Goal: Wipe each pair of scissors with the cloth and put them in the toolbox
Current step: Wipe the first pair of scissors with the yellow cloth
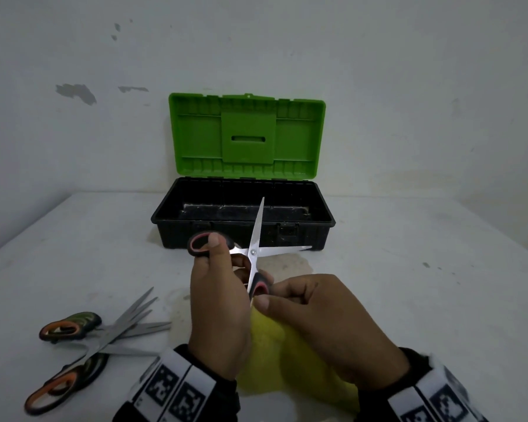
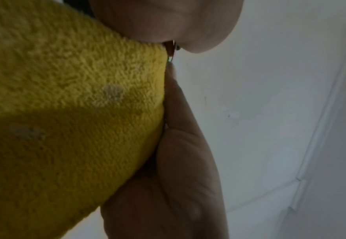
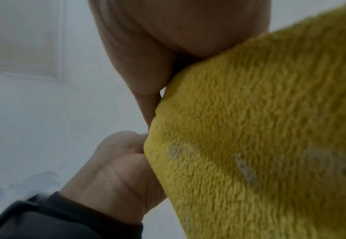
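My left hand [image 1: 218, 269] holds a pair of scissors [image 1: 252, 252] with red and black handles above the table, thumb on the upper handle loop. The blades stand spread apart, one pointing up over the toolbox [image 1: 323, 222], the other pointing right. My right hand [image 1: 282, 300] grips the yellow cloth [image 1: 275, 360] and pinches it against the lower handle. The cloth hangs below both hands. The toolbox is black with its green lid [image 1: 195, 132] raised. In the wrist views the cloth [image 2: 65, 113] [image 3: 260, 145] fills much of the picture and hides the scissors.
Two more pairs of scissors [image 1: 104, 333] with orange and dark handles lie crossed on the white table [image 1: 409, 269] at the front left. The toolbox stands at the back against a white wall. Its inside looks dark and bare.
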`<control>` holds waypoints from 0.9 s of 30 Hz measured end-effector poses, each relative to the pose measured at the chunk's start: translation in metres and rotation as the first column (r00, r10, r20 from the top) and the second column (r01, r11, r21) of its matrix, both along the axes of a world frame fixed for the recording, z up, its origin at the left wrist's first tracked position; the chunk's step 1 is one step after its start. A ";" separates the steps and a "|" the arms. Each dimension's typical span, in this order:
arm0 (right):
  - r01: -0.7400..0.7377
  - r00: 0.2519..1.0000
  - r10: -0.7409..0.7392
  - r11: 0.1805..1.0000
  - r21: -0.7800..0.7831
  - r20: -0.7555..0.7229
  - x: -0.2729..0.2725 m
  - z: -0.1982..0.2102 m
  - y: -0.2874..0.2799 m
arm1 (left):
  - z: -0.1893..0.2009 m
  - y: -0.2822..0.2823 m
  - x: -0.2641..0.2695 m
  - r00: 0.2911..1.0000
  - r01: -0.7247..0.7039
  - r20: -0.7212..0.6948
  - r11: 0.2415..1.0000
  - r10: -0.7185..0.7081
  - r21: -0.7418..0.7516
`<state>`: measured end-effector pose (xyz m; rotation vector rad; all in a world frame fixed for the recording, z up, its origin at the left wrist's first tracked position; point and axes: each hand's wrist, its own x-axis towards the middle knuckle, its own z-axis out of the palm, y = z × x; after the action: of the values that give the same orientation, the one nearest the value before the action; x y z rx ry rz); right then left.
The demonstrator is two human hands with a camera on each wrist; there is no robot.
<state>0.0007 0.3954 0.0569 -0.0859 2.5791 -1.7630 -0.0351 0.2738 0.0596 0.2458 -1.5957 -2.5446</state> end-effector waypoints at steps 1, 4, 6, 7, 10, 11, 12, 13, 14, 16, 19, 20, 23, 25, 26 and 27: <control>-0.015 1.000 0.015 1.000 0.007 0.005 0.002 0.002 0.001 | 0.000 -0.001 0.000 1.000 -0.013 0.008 1.000 0.012 0.021; -0.023 0.998 0.020 0.999 0.043 0.067 0.006 0.009 0.013 | 0.000 -0.005 0.000 0.999 -0.029 0.015 0.999 0.029 -0.016; 0.006 0.992 -0.014 0.998 0.063 0.125 0.006 0.009 0.032 | 0.003 -0.010 -0.001 1.000 -0.010 -0.001 0.999 0.010 -0.042; 0.046 0.989 -0.060 0.994 0.103 0.138 0.004 0.009 0.043 | 0.005 -0.013 0.000 1.000 0.012 -0.005 0.999 -0.012 -0.047; 0.292 0.951 -0.309 0.902 0.317 0.005 -0.008 0.011 0.077 | 0.012 -0.018 0.004 0.995 0.101 0.005 0.994 -0.101 -0.041; 0.396 0.916 -0.388 0.844 0.362 -0.096 -0.011 0.015 0.086 | 0.012 -0.018 0.006 0.991 0.132 0.015 0.991 -0.131 -0.037; 0.484 0.875 -0.441 0.792 0.372 -0.201 -0.015 0.019 0.092 | 0.012 -0.018 0.008 0.987 0.161 0.020 0.986 -0.160 -0.042; 0.546 0.836 -0.466 0.760 0.352 -0.290 -0.018 0.023 0.097 | 0.012 -0.017 0.010 0.982 0.186 0.018 0.981 -0.186 -0.061; 0.579 0.805 -0.470 0.753 0.311 -0.361 -0.021 0.026 0.099 | 0.011 -0.015 0.012 0.979 0.205 0.009 0.975 -0.205 -0.088; 0.575 0.771 -0.431 0.787 0.223 -0.468 -0.026 0.031 0.096 | 0.009 -0.011 0.015 0.977 0.209 -0.019 0.967 -0.214 -0.147; 0.463 0.776 -0.319 0.874 0.148 -0.544 -0.027 0.036 0.077 | 0.005 -0.008 0.017 0.974 0.178 -0.093 0.955 -0.205 -0.237; 0.406 0.792 -0.280 0.905 0.126 -0.542 -0.026 0.036 0.069 | 0.003 -0.007 0.017 0.973 0.164 -0.114 0.950 -0.200 -0.265; 0.198 0.847 -0.127 0.976 0.085 -0.516 -0.021 0.032 0.048 | -0.002 -0.007 0.014 0.972 0.114 -0.159 0.940 -0.172 -0.322; 0.099 0.856 -0.024 0.988 0.118 -0.517 -0.018 0.027 0.037 | -0.005 -0.009 0.013 0.968 0.099 -0.183 0.930 -0.173 -0.355; 0.072 0.857 0.007 0.989 0.133 -0.515 -0.017 0.023 0.032 | -0.006 -0.010 0.012 0.964 0.092 -0.197 0.918 -0.179 -0.385; 0.060 0.858 0.022 0.988 0.143 -0.514 -0.017 0.020 0.028 | -0.008 -0.011 0.010 0.959 0.083 -0.210 0.902 -0.188 -0.424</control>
<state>-0.0168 0.4235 0.0770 -0.6151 3.0720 -1.7244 -0.0248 0.2625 0.0516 -0.2274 -2.0453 -2.1422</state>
